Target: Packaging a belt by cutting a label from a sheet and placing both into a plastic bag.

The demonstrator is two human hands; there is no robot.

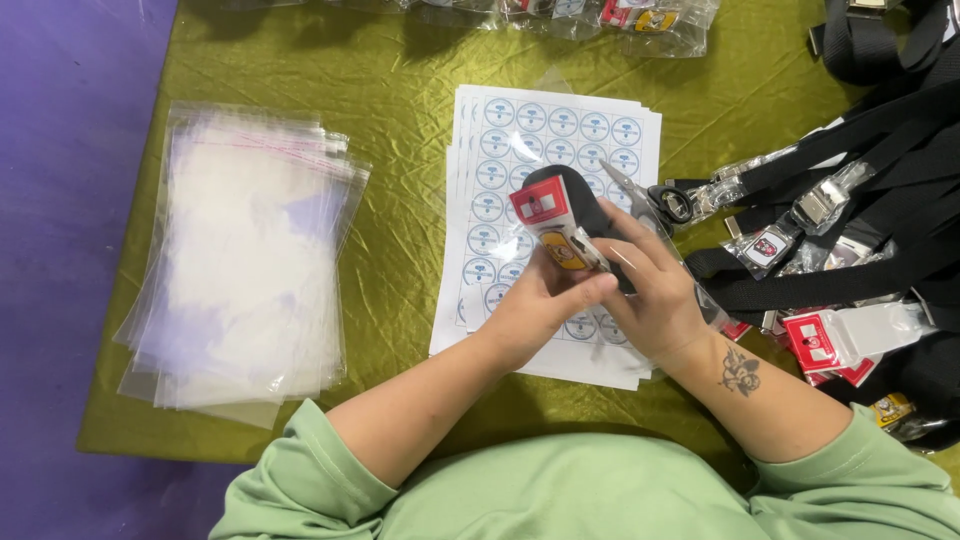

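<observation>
Left hand [535, 305] and right hand [655, 290] each kept a closed grip on the folded black lanyard [575, 205], sticker sheets [560, 130] directly beneath, clear bags [240, 250] well left.

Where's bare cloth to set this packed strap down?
Free: the green cloth between the clear bag stack and the sticker sheets, and the strip above the bags. Crowded: right side, with black straps and scissors.

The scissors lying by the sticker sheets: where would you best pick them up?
Probably by the black loop handles of the scissors, coming from above on the right. The handles point toward the black straps, while the blades run left over the sticker sheets toward the right hand, so the handle end looks the freer, safer part.
</observation>
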